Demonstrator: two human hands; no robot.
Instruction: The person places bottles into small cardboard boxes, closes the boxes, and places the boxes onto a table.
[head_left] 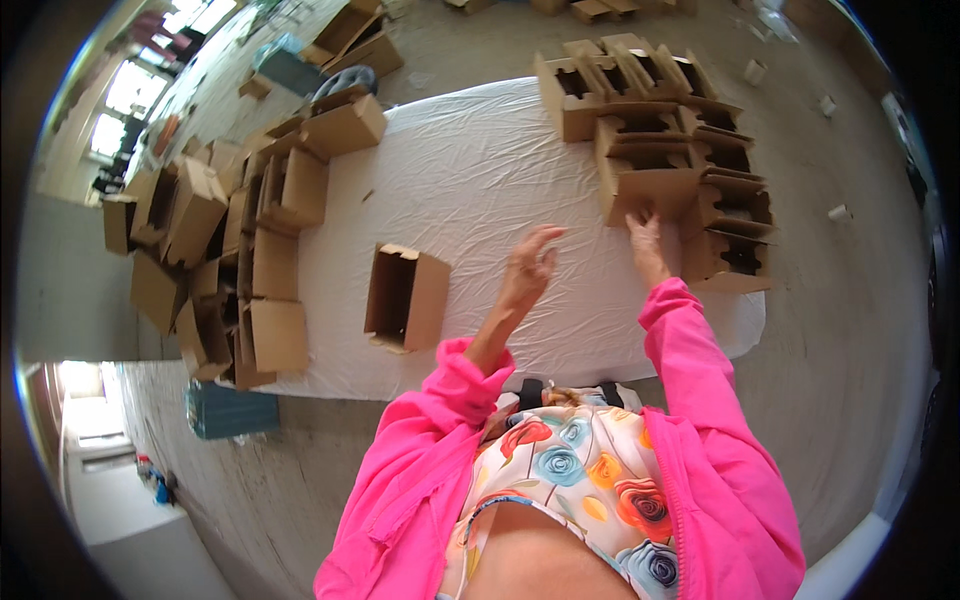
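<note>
My left hand (529,266) hovers above the white-covered table with its fingers apart and bent, holding nothing. An open cardboard box (428,300) lies to its left, its dark inside showing. At the right, my right hand (647,243) reaches to the front face of another cardboard box (650,187) at the near side of a grouped set. Its fingertips touch the lower part of that face, spread a little and not wrapped round it. The boxes in this group (730,262) stand close together, with notched inner cardboard pieces showing at their open tops.
A heap of open cardboard boxes (275,265) fills the table's left end. The white sheet (470,150) on the table is wrinkled. A blue-green bin (232,410) stands below the left end. More boxes (350,40) lie beyond the table, and small white rolls (755,72) lie on the floor.
</note>
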